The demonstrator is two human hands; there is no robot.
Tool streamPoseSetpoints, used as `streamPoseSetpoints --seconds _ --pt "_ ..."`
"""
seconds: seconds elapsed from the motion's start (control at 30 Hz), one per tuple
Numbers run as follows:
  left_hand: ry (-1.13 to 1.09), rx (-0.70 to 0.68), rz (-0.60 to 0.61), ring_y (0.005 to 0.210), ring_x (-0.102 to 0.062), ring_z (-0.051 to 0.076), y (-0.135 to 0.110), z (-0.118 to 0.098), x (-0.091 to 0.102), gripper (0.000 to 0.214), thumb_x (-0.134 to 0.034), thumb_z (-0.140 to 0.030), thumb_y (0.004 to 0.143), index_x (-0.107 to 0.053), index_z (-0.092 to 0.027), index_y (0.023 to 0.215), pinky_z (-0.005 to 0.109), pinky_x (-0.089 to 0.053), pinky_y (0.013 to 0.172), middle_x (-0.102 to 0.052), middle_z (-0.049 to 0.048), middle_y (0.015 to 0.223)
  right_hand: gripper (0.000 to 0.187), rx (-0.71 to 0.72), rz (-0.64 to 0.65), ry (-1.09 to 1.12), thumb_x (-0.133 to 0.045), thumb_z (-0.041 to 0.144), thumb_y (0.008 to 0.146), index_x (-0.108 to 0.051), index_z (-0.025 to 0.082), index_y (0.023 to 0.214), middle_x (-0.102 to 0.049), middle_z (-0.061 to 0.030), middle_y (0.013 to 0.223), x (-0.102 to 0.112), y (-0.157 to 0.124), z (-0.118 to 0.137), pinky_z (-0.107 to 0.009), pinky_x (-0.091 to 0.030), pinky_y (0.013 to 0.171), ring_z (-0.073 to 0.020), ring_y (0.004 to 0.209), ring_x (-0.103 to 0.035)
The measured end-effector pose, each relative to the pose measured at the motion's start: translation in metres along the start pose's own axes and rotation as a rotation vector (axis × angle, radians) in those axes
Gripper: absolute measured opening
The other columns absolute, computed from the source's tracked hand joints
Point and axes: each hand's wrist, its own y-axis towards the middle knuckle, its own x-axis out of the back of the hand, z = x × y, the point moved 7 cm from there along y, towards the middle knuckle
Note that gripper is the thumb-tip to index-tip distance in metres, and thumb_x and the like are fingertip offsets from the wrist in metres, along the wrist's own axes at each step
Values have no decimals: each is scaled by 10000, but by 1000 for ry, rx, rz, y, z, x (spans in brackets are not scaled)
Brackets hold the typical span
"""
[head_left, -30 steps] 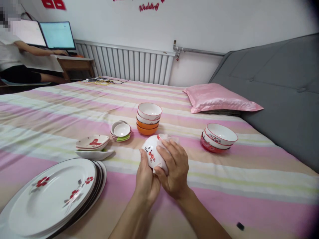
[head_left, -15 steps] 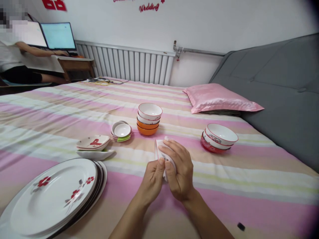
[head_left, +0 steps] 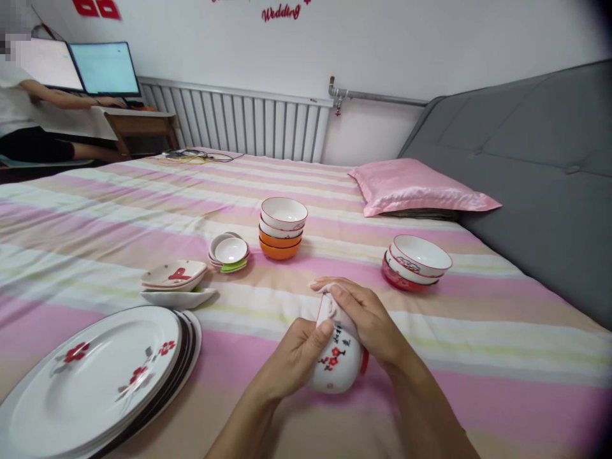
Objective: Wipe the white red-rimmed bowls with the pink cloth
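A white bowl (head_left: 338, 363) with a red rim, red blossoms and dark lettering is tipped on its side above the bed. My left hand (head_left: 299, 357) grips its rim, thumb on the outer wall. My right hand (head_left: 370, 322) presses a pale cloth (head_left: 337, 309) against the upper rim, fingers folded over the edge. Behind the hands stands a stack of bowls (head_left: 283, 226), white above and orange below. To the right is another bowl stack (head_left: 415, 262), white over red.
Flowered plates (head_left: 95, 382) are piled at the lower left. Beyond them lie oblong dishes (head_left: 174, 274) and small round dishes (head_left: 231, 250). A pink pillow (head_left: 421, 188) rests by the grey headboard (head_left: 521, 153). Cables (head_left: 198, 155) lie at the far edge; a person sits at a desk (head_left: 138, 124).
The bowl has turned so its decorated side shows. My right hand has shifted right and up along the rim with the cloth. The view has moved slightly.
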Motion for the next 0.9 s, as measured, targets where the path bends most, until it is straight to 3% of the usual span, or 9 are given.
streamPoseSetpoints --seconds 0.1,0.2,0.3,0.37,0.47,0.67,0.9 --pt "-142 37 -41 392 -263 41 0 7 4 614 -515 -675 758 -367 -156 465 190 -194 398 -352 -34 440 333 -182 57 217 -501 443 880 -714 203 970 -705 -61 1027 2 1 -16 -335 -443 876 -214 939 -623" --pt "-389 76 -176 382 -388 69 -1 10 11 572 -634 -653 678 -496 -126 507 203 -318 426 -490 -1 456 342 -269 69 404 -528 453 856 -720 189 957 -709 -69 1014 2 1 -23 -333 -460 847 -219 908 -633" --pt "-672 93 -200 625 -650 200 0 5 11 459 -622 -555 756 -662 -102 815 297 -493 677 -688 79 680 334 -280 60 515 -537 451 848 -724 196 953 -708 -60 1021 2 2 -24 -332 -452 878 -226 956 -631" --pt "-846 80 -103 875 -683 269 2 -2 6 507 -504 -533 847 -632 -100 1078 371 -474 876 -724 123 900 338 -269 46 564 -533 456 849 -719 203 975 -709 -51 1011 1 3 -24 -334 -447 891 -227 968 -631" --pt "-1015 49 24 1082 -618 308 4 -9 5 607 -336 -550 908 -529 -96 1262 438 -391 1011 -685 159 1097 364 -247 14 631 -507 470 861 -696 214 1039 -711 -41 1006 -1 4 -26 -343 -454 882 -232 977 -633" --pt "-1066 11 29 1257 -484 292 4 -5 15 621 -299 -553 914 -429 -151 1369 458 -274 1099 -606 134 1261 383 -175 -82 635 -464 484 878 -676 224 1066 -706 -38 1044 -7 6 -26 -357 -461 893 -243 1020 -624" --pt "-1088 -57 -10 1253 -488 282 8 1 31 565 -263 -486 944 -426 -164 1378 456 -270 1107 -603 117 1268 383 66 -190 410 -381 427 931 -644 219 1114 -644 -53 1199 -6 5 -20 -396 -398 1010 -241 1159 -555"
